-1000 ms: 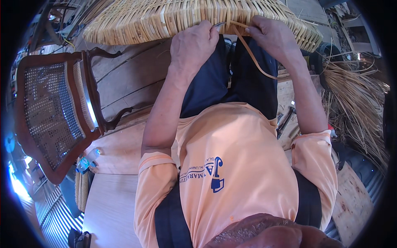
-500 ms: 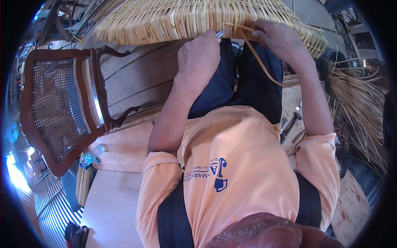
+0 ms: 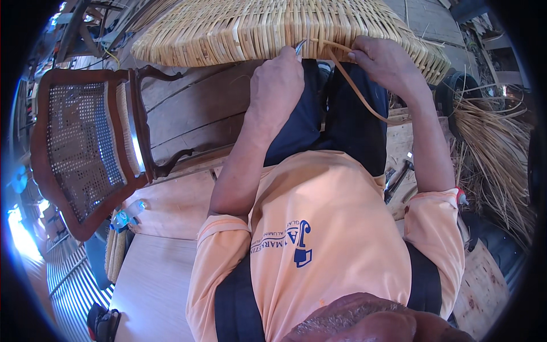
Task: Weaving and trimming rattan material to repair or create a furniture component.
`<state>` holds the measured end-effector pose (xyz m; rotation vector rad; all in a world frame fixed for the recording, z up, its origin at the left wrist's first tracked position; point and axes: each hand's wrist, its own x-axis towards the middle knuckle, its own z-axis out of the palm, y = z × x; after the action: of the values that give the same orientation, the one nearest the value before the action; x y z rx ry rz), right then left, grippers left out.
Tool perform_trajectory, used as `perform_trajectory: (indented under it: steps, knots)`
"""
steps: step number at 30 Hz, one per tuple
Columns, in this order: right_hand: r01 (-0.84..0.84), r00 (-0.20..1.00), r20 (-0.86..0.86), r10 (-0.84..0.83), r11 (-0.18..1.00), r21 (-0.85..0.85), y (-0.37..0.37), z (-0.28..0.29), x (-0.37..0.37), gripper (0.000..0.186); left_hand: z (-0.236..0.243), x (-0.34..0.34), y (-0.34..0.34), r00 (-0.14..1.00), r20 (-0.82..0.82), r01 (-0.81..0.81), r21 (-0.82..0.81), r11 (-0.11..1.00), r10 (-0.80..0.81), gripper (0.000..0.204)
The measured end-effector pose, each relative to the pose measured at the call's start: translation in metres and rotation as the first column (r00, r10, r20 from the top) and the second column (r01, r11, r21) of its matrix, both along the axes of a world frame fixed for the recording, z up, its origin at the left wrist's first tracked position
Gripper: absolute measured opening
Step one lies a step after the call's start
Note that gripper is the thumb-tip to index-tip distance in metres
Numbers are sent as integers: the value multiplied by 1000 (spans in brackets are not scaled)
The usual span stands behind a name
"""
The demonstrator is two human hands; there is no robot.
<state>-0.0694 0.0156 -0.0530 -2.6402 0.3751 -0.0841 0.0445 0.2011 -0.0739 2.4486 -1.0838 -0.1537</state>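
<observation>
Orange-sleeved left hand [image 3: 277, 80] curling shut around a small metal-tipped tool [image 3: 299, 47], tip poking at the near edge of the pale woven cane seat panel [image 3: 268, 25]. Right hand [image 3: 383, 60] pinching a thin tan cane strand [image 3: 353, 85], running lengthwise from panel edge down toward lap, between both hands, nearer right.

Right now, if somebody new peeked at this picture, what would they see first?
First the big woven cane panel across the top, resting over the person's lap. Both hands work at its near edge: the left hand grips a small metal tool, and the right hand pinches a long cane strip. At the left lies a dark wooden chair with a caned seat.
</observation>
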Motion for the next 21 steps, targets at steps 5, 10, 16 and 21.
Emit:
perform_trajectory:
  steps: [5,10,16,21]
  knots:
    - [40,999,-30,-40,999,9,3,2,-1,25,-2,1,2,1000,-28,-10,-40,999,9,22]
    - [61,996,-67,-60,998,17,3,4,1,27,-4,2,0,1000,-17,-13,-57,998,12,22]
    - [84,994,-71,-78,993,82,2,1,-2,30,-7,-3,-3,999,50,20,-99,995,-15,20]
    - [19,999,42,-20,999,36,-1,-8,-4,28,-8,-4,-6,1000,-11,1,-87,996,-2,21]
